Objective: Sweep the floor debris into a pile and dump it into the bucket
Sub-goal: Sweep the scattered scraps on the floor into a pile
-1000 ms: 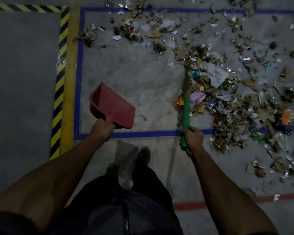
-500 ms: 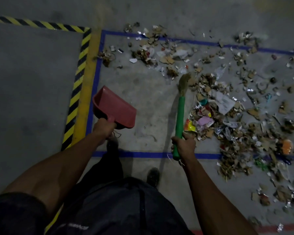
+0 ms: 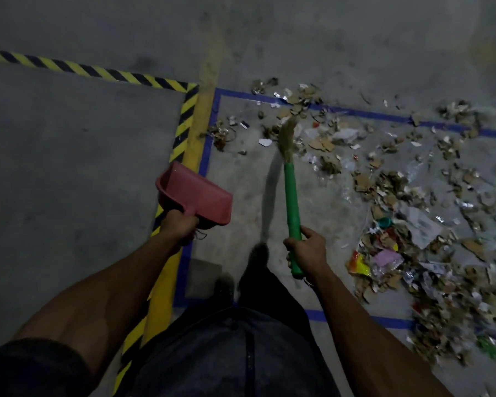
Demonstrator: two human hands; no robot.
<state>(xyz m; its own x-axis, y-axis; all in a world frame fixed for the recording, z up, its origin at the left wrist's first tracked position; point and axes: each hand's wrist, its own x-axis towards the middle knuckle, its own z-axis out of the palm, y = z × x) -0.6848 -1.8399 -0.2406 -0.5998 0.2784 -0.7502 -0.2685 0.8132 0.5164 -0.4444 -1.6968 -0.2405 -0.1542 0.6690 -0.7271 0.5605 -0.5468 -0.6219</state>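
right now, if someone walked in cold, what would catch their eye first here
The wide scatter of debris, cardboard scraps, wrappers and foil, covers the floor to the right inside the blue tape line. At centre, the right hand grips a green-handled broom with its bristles among the far scraps, while the left hand holds a red dustpan in the air. Yellow-and-black hazard tape runs along the left.

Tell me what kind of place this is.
Probably a warehouse or factory floor: bare concrete floor, yellow-black hazard tape and blue tape marking out a zone, with cardboard and wrapper debris scattered inside it.
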